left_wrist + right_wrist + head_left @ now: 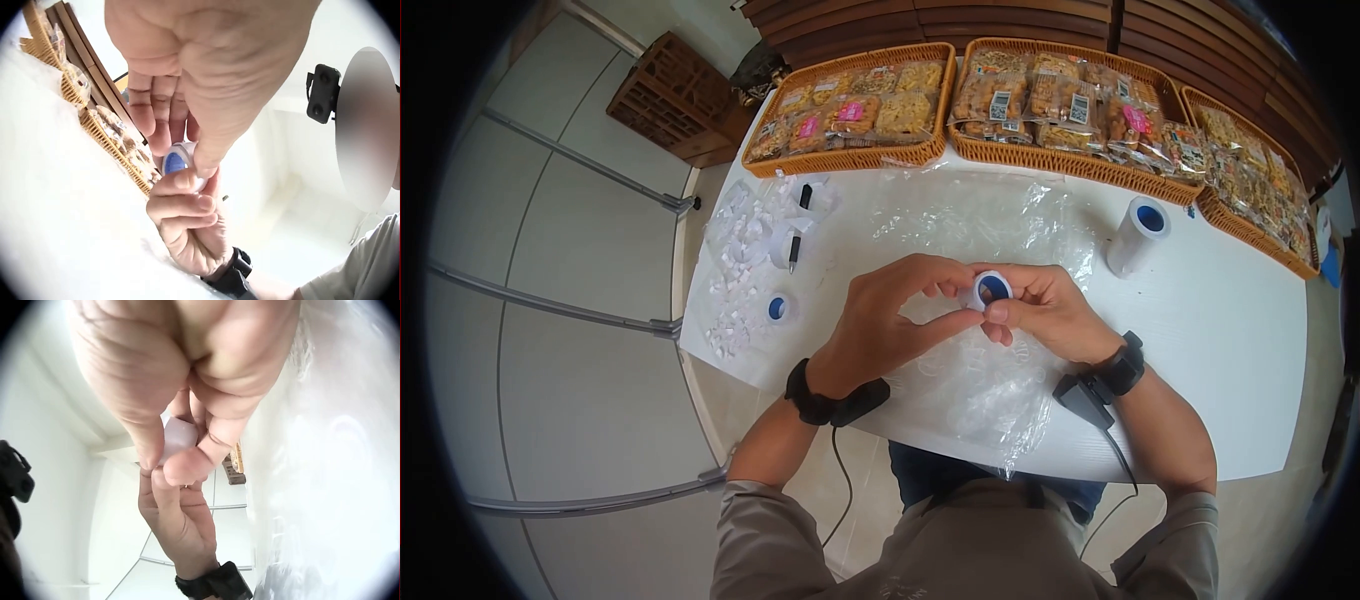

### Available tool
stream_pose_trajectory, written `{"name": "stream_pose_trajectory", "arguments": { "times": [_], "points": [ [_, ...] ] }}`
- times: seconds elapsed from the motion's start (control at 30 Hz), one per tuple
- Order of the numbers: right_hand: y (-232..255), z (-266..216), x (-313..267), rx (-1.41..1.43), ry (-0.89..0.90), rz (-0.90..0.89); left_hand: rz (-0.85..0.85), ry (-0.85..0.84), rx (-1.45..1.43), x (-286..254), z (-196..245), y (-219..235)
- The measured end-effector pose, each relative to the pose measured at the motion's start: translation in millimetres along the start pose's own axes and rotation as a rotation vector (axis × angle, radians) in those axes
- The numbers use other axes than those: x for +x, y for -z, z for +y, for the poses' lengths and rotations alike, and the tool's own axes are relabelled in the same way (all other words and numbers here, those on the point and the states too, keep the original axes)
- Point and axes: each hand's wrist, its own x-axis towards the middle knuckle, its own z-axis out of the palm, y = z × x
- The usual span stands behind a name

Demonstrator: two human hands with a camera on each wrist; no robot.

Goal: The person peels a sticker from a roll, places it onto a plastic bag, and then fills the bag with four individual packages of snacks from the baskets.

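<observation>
A small white roll with a blue core [979, 291] is held between both hands above the table's middle. The left hand [892, 312] pinches its left side with thumb and fingertips. On its right side, the right hand [1055, 312] grips it with thumb and curled fingers. In the left wrist view the blue core [174, 164] shows between the left hand [206, 75] and the right hand [190, 228]. The right wrist view shows the roll's pale outer face [179, 439] between the right hand's [181, 369] thumb and fingers, the left hand [181, 525] touching below.
Clear plastic film [960, 400] lies across the table [1220, 370]. Paper scraps [735, 250], two black pens [794, 254] and a small roll [777, 308] lie left; a taller roll [1138, 238] stands right. Wicker baskets [850, 158] of packaged food line the back.
</observation>
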Motion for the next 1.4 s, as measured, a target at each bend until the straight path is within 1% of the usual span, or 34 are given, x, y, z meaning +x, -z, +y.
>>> {"name": "stream_pose_trajectory", "arguments": {
  "times": [0.13,0.23,0.33,0.43,0.53,0.63,0.73,0.83,0.93,1.03,1.23,1.33,1.4],
  "points": [
    [2.2,4.3,-0.2,0.056,0.037,0.024,0.143,0.008,-0.014,-4.3,-1.1,-15.1],
    [2.9,6.6,0.0,0.052,0.057,0.054,0.187,-0.104,0.101,-4.7,1.0,-17.2],
    [-0.6,3.9,-0.3,0.064,0.073,0.077,0.2,-0.139,0.157,-8.9,0.2,-19.6],
    [-0.6,2.4,-0.6,0.08,0.071,0.079,0.176,-0.216,0.219,-8.1,2.1,-17.5],
    [2.3,5.2,-0.1,0.066,0.08,0.075,0.174,-0.23,0.269,-6.1,6.8,-19.0],
    [2.7,3.5,-0.4,0.051,0.081,0.095,0.153,-0.217,0.305,-7.2,10.5,-21.0],
    [4.8,3.3,-0.6,0.015,0.095,0.127,0.087,-0.225,0.305,-8.9,11.6,-22.6],
    [4.4,1.9,-1.1,0.038,0.098,0.107,0.056,-0.173,0.22,-9.7,12.7,-21.2],
    [1.5,-1.2,-1.6,0.051,0.081,0.1,0.069,-0.175,0.161,-11.5,8.1,-18.1],
    [0.3,-1.6,-2.1,0.049,0.063,0.071,0.084,-0.237,0.184,-7.7,8.0,-13.3],
    [-0.9,-5.2,-2.1,0.019,0.038,0.039,0.091,-0.159,0.157,-6.9,10.7,-9.0],
    [1.1,-6.8,-2.5,0.002,0.01,0.001,0.079,-0.094,0.103,-6.9,8.6,-7.3],
    [1.7,-3.8,-2.1,-0.003,0.019,0.013,0.094,-0.073,0.082,-4.9,7.4,-6.7]
  ]
}}
